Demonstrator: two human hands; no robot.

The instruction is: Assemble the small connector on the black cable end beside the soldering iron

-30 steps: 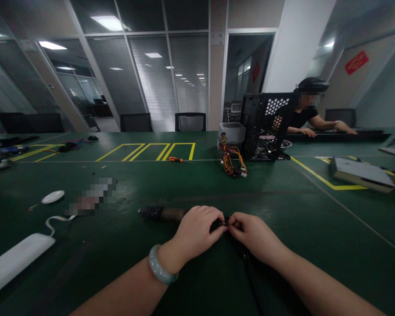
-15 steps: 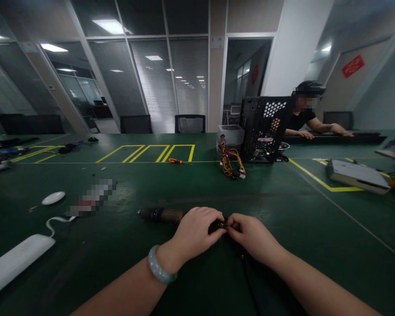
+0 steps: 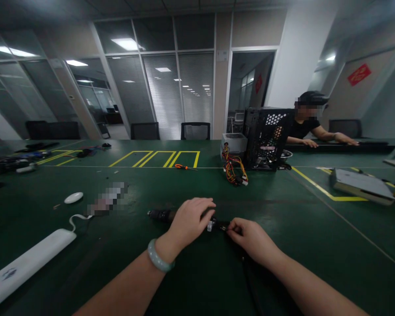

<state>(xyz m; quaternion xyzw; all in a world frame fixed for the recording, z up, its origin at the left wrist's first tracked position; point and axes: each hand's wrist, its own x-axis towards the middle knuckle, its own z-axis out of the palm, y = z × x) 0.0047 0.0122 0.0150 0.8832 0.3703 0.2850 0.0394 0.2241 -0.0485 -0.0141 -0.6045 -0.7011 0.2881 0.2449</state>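
A dark, corded electric screwdriver [image 3: 160, 215] lies across the table in front of me, its tip pointing left. My left hand [image 3: 191, 219], wearing a pale bangle [image 3: 158, 256], rests over its body. The fingers are stretched out and the thumb is apart from them, so part of the tool is hidden beneath. At the tool's right end, my right hand [image 3: 250, 235] pinches the cable plug [image 3: 224, 228] between thumb and fingertips; whether it is fully seated I cannot tell. A black cable [image 3: 246, 272] runs from under that hand toward me.
An orange screwdriver [image 3: 181, 166] lies farther off. Behind it stand a power supply [image 3: 235, 144] with loose wires [image 3: 232, 169] and a black computer case [image 3: 266, 138]. A person [image 3: 307, 125] sits beyond. A white power strip [image 3: 36, 263] lies left, a metal box [image 3: 362, 184] right.
My left hand has loosened from the tool's right end and shifted slightly left, its fingers lifting and exposing a pale label. My right hand keeps its pinch. The view has tilted slightly up and left.
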